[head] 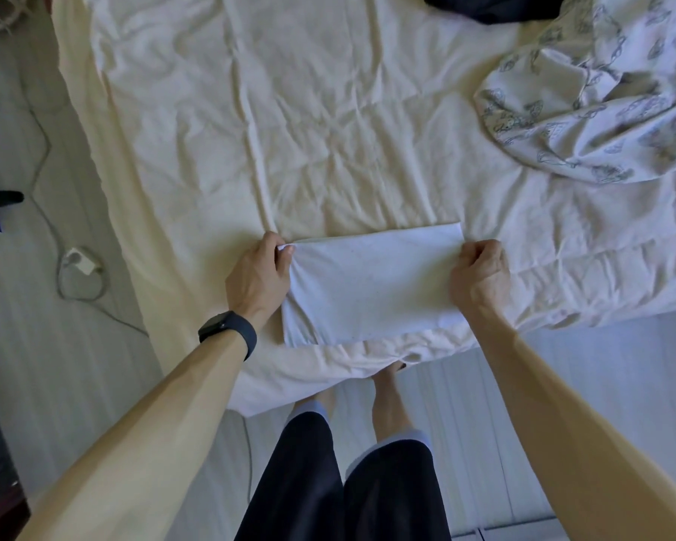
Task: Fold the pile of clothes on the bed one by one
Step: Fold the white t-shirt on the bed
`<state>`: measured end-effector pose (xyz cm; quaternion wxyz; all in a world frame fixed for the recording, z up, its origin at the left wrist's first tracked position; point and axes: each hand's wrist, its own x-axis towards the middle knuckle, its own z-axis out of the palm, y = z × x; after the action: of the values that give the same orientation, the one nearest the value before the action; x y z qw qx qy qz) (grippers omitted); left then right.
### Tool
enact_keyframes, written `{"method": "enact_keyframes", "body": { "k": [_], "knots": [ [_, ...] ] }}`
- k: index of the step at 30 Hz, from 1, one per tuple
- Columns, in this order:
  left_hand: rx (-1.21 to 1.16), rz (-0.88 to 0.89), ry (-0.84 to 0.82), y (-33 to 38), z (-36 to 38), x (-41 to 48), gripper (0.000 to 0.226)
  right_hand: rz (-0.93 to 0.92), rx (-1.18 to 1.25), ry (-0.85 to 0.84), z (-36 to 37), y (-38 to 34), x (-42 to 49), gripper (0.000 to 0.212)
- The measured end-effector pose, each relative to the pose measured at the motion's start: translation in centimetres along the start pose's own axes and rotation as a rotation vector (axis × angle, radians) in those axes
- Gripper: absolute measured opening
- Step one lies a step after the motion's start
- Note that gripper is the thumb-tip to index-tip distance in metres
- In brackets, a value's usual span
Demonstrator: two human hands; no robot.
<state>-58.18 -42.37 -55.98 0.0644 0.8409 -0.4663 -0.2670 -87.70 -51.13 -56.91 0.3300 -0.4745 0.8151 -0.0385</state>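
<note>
The folded white cloth [367, 283] lies flat between the two hands, a neat rectangle at the near edge of the bed [328, 130], right in front of the person standing there. The left hand [258, 275] pinches the cloth's far left corner, with a bit of fabric bunched between thumb and fingers. The right hand [481, 275] is curled down over the cloth's right edge with its knuckles up, and it appears to grip that edge, though the fingertips are tucked out of sight. A dark smartwatch [229, 331] sits on the left wrist. Beyond both hands the cream bedsheet spreads out wrinkled and creased, and nothing lies between the hands and the cloth. Well beyond the right hand and off to its right, a crumpled heap of white leaf-printed fabric [590, 103] sits on the bed, and farther still a dark garment [496, 5] is cut off by the top of the view. Neither touches the folded cloth. Out past the left hand, down on the pale floor [36, 345] beside the bed, a white charger [81, 261] lies among loops of thin cable. Below the hands, the person's legs in dark shorts [348, 482] and bare feet stand close against the sheet that hangs over the bed's edge.
</note>
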Motion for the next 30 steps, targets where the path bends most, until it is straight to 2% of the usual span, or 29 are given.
{"method": "enact_keyframes", "body": {
  "k": [2,4,6,8,11,15,17,20,23,25,27,30],
  "knots": [
    [0.105,0.099,0.087,0.2,0.3,-0.4,0.028,-0.063,0.047,0.082,0.2,-0.2,-0.9,0.026],
    [0.219,0.299,0.218,0.6,1.2,-1.6,0.039,-0.221,0.000,0.213,0.4,-0.1,-2.9,0.030],
    [0.204,0.523,0.191,1.4,2.9,-3.2,0.053,-0.402,-0.118,0.276,1.0,0.0,-5.5,0.037],
    [0.220,0.634,0.074,2.1,5.1,-4.9,0.065,-0.560,-0.263,0.190,2.5,0.5,-7.3,0.047],
    [0.334,0.640,0.033,1.9,7.9,-5.5,0.074,-0.606,-0.456,-0.050,4.2,1.6,-6.6,0.058],
    [0.406,0.619,0.004,-1.0,9.0,-3.6,0.075,-0.621,-0.555,-0.086,5.3,3.4,-2.9,0.069],
    [0.452,0.532,0.006,-2.2,8.9,-3.5,0.073,-0.614,-0.542,-0.079,5.7,3.7,-2.6,0.070],
    [0.395,0.220,0.060,-2.4,6.8,-4.3,0.069,-0.448,-0.441,-0.038,5.1,3.6,-3.3,0.069],
    [0.078,0.010,0.175,-1.8,4.4,-6.9,0.067,-0.184,-0.264,0.083,2.6,3.9,-4.9,0.076],
    [-0.219,-0.187,0.152,-0.8,3.1,-9.0,0.056,-0.030,-0.098,0.102,1.1,5.0,-6.5,0.079],
    [-0.485,-0.459,0.055,0.6,2.5,-10.5,0.033,0.182,0.157,0.046,0.1,6.0,-7.8,0.068],
    [-0.615,-0.693,-0.066,2.0,2.8,-11.8,0.030,0.534,0.619,-0.201,-0.7,6.1,-8.7,0.036]
  ]
}}
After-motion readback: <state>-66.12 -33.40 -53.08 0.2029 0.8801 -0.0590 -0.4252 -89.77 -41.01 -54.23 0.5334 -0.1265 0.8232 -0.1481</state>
